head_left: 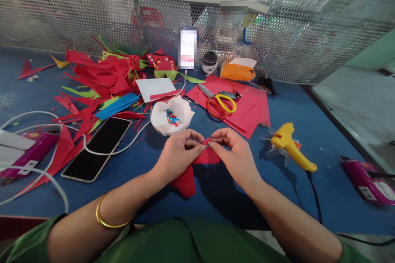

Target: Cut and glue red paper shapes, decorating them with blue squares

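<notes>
- Purple box, one, on the blue surface, at nine o'clock from the held red paper, the centre for all bearings below, twelve being away from the wearer.
- White cable, looped, nine o'clock, crossing a dark-screened phone.
- Scrap heap, mostly red with some green, ten o'clock; blue strips along its near side.
- Gold bangle, one, eight o'clock, on the left forearm.
- White card, eleven o'clock, beside the heap.
- White-lined bowl, between ten and eleven, containing small blue and red bits.
- Left hand, nine o'clock, fingers clamped on the red paper's far edge.
- Second red piece, seven o'clock; whether joined to the first, cannot be told.
- Lit phone, upright, near twelve, screen blurred.
- Held red paper: between both hands, just above the surface.
- Dark spool, white thread at base, twelve.
- Scissors, yellow and red handles, one o'clock, lying on red sheets.
- Right hand, three o'clock, fingers clamped on the same edge, near the left's.
- Orange packet, one o'clock.
- Yellow glue gun, on its side, three o'clock.
- Second purple box, between three and four.
</notes>
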{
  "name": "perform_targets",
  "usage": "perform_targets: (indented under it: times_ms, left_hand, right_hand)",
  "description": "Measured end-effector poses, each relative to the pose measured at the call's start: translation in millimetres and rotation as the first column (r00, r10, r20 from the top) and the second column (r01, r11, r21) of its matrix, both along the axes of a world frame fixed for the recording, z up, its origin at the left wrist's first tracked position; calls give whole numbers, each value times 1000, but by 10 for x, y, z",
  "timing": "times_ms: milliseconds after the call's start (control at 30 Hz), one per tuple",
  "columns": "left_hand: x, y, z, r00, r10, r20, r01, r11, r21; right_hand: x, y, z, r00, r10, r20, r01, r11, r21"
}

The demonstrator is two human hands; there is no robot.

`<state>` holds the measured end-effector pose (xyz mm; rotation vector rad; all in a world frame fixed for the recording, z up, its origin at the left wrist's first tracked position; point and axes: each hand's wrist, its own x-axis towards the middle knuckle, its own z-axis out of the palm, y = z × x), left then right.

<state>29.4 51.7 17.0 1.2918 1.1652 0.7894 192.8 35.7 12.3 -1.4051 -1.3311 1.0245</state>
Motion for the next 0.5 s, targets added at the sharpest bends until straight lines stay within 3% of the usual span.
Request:
perform_targets:
  times_ms: [300, 500]
  left_hand:
    - [-21, 25, 15, 997, -71, -41, 73, 997, 36]
    - [-43, 35, 22, 996, -52, -79, 54, 998, 27]
  right_hand:
    - [26, 11, 3, 995, -61, -75, 58, 997, -43]
    - [52, 29, 47, 978, -55, -203, 46, 998, -49]
